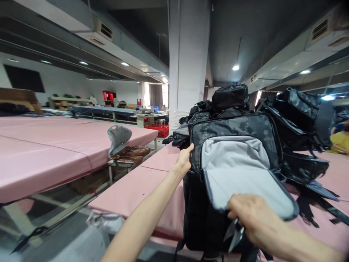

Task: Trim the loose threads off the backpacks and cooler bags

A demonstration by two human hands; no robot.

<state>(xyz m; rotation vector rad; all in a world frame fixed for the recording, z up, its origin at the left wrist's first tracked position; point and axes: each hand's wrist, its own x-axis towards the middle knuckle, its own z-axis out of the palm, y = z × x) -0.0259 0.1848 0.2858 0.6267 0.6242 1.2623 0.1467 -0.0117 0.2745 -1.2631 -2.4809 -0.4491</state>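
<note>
A dark camouflage backpack stands upright in front of me at the table's edge. Its front pocket is unzipped, and the flap hangs down with its pale grey lining facing me. My left hand grips the backpack's upper left edge, fingers hidden behind it. My right hand is closed around metal thread snips, their blades apart and pointing down. Its thumb and forefinger are at the flap's lower edge; I cannot tell whether they pinch the fabric.
More dark camouflage bags are piled behind and to the right, with loose straps. The pink-covered table lies beneath. Left are a chair, another pink table and a red crate. A person in yellow is at far right.
</note>
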